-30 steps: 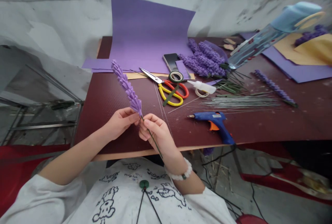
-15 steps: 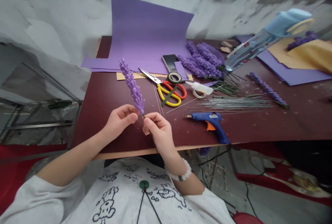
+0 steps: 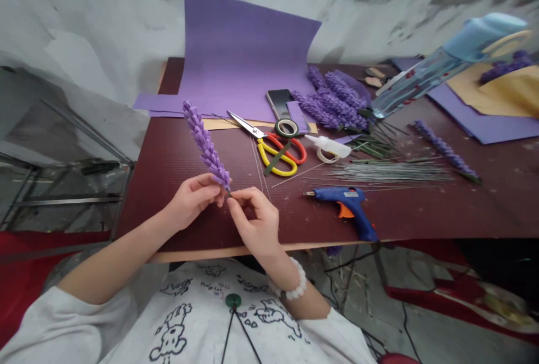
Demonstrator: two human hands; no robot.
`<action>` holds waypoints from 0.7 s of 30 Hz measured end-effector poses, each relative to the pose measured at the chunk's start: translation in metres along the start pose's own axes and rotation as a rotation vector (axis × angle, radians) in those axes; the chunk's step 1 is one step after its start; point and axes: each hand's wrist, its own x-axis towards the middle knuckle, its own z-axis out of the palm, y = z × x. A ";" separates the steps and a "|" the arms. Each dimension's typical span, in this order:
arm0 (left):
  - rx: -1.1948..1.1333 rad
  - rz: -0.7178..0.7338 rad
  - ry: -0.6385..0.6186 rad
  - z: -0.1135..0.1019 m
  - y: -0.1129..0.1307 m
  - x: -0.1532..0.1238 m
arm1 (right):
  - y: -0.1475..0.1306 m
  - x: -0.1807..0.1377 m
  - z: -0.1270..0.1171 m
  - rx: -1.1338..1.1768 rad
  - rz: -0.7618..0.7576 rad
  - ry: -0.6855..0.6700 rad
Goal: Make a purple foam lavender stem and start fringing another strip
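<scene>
A purple paper lavender sprig (image 3: 204,142) stands tilted up and to the left over the dark red table (image 3: 177,156). My left hand (image 3: 194,199) is closed round the base of its flower head. My right hand (image 3: 255,221) pinches the thin stem just below the petals with thumb and forefinger. The stem's lower part is hidden behind that hand. A white bead bracelet (image 3: 295,285) sits on my right wrist.
Behind the hands lie yellow and red scissors (image 3: 273,150), a roll of green tape (image 3: 287,127), a phone (image 3: 279,103), a white glue bottle (image 3: 330,145), a blue glue gun (image 3: 347,204), wire stems (image 3: 387,172), a heap of finished sprigs (image 3: 334,100) and a purple sheet (image 3: 240,55).
The sprig has tipped a little further left. My right hand has turned, its fingers shifting from a wrap on the stem to a fingertip pinch at the base of the petals.
</scene>
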 end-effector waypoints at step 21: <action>0.140 -0.040 -0.093 -0.004 0.002 -0.001 | -0.005 -0.001 -0.006 0.079 0.052 0.051</action>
